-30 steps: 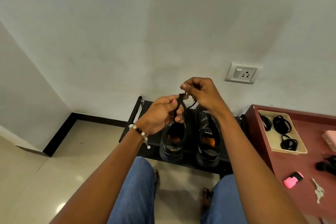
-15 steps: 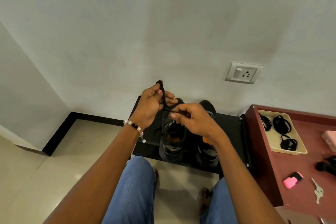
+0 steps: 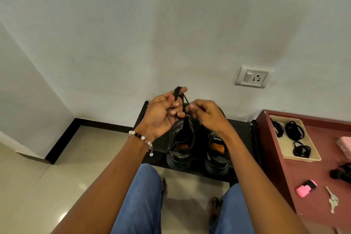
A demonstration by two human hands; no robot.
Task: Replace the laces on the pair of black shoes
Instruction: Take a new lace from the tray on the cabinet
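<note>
Black lace-up shoes [image 3: 180,144] sit side by side on the low black rack [image 3: 245,131]. Since a moment ago the left hand [image 3: 161,114] has risen, gripping a gathered black lace [image 3: 178,93], while the right hand [image 3: 207,114] pinches its strand; the coiling seems nearly done.

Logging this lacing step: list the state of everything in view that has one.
Left hand: pinching black shoelace.
Right hand: pinching the same lace.
Left black shoe: on black rack, unlaced.
Right black shoe: on rack, upright.
Beige tray: holding coiled black laces.
</note>
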